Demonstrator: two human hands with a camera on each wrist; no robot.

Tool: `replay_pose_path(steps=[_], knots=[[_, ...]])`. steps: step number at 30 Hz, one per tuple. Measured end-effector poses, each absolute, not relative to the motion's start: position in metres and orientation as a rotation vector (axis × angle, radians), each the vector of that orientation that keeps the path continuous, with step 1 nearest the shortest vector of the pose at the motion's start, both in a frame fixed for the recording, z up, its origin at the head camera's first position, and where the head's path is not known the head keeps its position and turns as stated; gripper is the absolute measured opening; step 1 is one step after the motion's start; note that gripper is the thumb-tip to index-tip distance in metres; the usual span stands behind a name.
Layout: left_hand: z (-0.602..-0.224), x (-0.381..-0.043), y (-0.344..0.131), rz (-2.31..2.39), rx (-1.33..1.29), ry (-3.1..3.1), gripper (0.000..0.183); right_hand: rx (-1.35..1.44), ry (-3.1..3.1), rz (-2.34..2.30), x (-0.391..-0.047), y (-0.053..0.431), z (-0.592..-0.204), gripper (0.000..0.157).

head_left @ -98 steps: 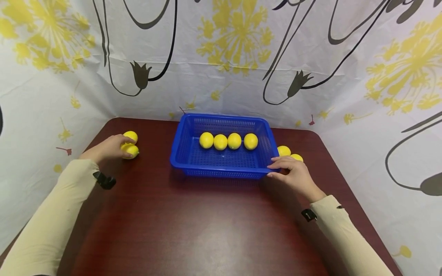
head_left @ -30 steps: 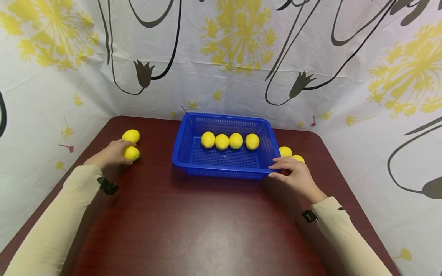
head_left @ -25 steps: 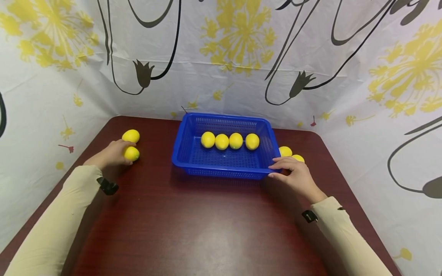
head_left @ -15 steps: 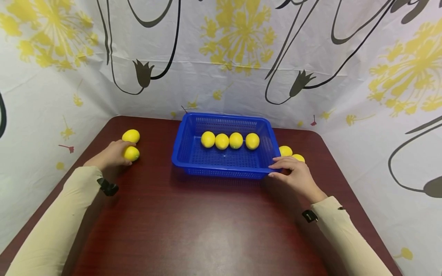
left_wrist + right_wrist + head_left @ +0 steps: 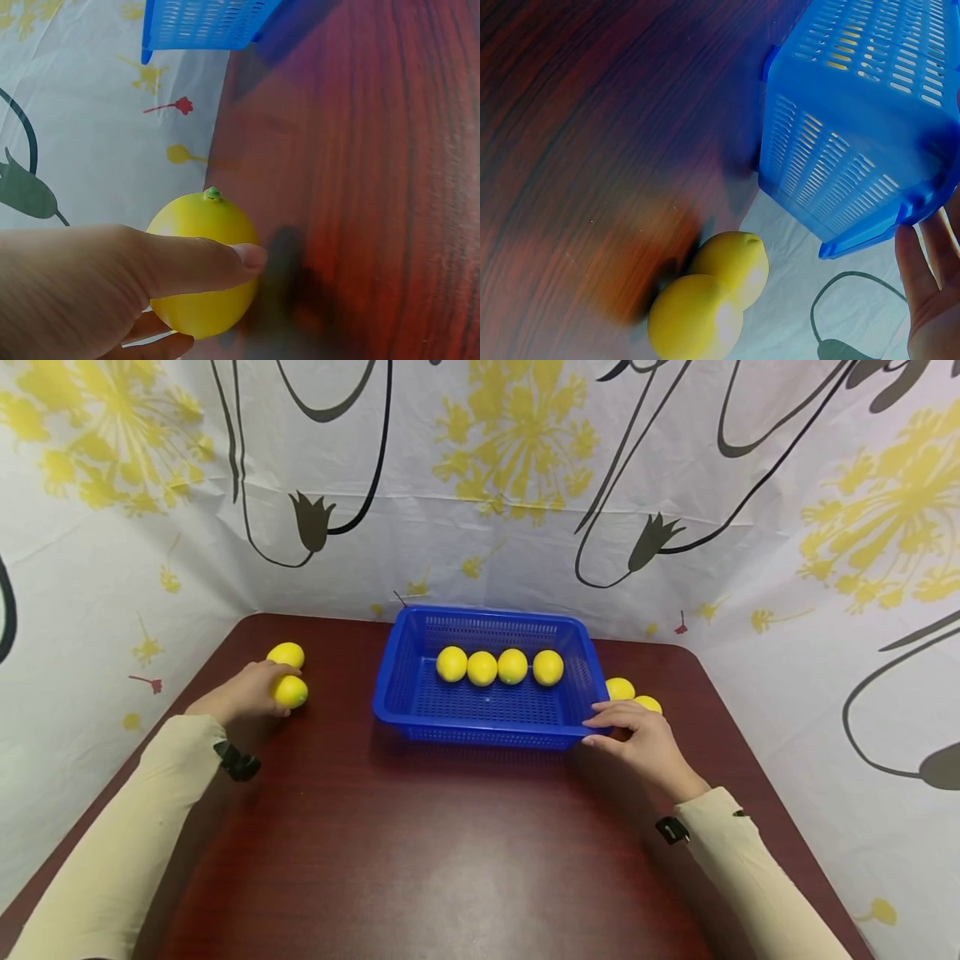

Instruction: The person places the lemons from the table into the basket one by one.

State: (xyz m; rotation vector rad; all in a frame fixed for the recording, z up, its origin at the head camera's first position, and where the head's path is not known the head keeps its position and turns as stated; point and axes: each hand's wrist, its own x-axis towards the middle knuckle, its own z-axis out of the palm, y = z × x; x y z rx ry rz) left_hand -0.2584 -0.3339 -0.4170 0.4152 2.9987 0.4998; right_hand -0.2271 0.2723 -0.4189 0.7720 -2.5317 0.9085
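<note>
My left hand grips a yellow lemon at the left of the table; in the left wrist view the thumb lies across the lemon, its green stem end facing the basket. Just behind it sits another lemon. At the middle back stands a blue perforated plastic basket, with several lemons in a row inside. My right hand pinches the rim at the basket's front right corner. In the right wrist view its fingers reach the rim from outside.
Two lemons lie on the table right of the basket, partly hidden behind my right hand in the head view. The dark red wooden table has rounded back corners. A white patterned cloth walls in its back and sides.
My left hand, earlier over the two left lemons, has closed round the nearer one and just shifted it slightly right and away from me. My right hand and the basket stay put.
</note>
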Motion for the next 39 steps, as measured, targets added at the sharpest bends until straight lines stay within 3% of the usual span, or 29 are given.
replay_pose_path(steps=[39], knots=[[-0.323,-0.291,-0.285,0.325,0.584,2.981,0.064,0.773,-2.521,0.901,-0.226,0.271,-0.418,0.025]])
